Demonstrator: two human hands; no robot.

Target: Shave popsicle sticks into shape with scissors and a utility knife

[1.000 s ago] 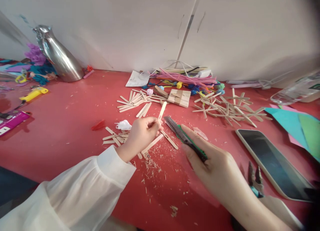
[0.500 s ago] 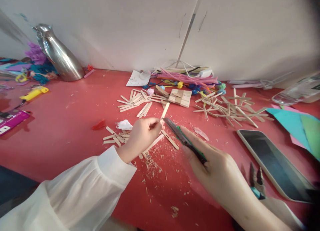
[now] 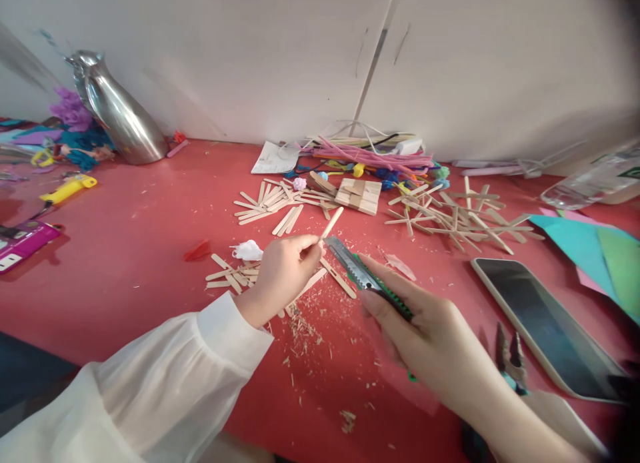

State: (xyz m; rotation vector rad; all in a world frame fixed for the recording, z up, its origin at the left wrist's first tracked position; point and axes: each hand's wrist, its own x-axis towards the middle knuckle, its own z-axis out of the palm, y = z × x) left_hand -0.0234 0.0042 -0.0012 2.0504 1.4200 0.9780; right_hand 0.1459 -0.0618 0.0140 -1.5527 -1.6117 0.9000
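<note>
Between thumb and fingers, my left hand point(image 3: 287, 266) pinches a wooden craft stick point(image 3: 333, 223) that slants up and away from me. My right hand point(image 3: 425, 323) is wrapped round a green and black utility knife point(image 3: 383, 293). Its blade point(image 3: 343, 253) is out, with the tip close to the stick beside my left fingertips; I cannot tell whether they touch. On the table below lie wood shavings point(image 3: 305, 329) and a craft stick with a slot cut in it point(image 3: 339, 278).
Craft sticks lie in a left pile point(image 3: 267, 203) and a crossed heap point(image 3: 465, 213), near joined sticks point(image 3: 357, 195). A phone point(image 3: 540, 323) and pliers point(image 3: 510, 356) are at right. A steel jug point(image 3: 123, 116) stands back left. A yellow glue gun point(image 3: 70, 189) lies left.
The knife has rolled in my right hand, so the blade's flat face now shows. The stick in my left hand has tilted slightly to the right.
</note>
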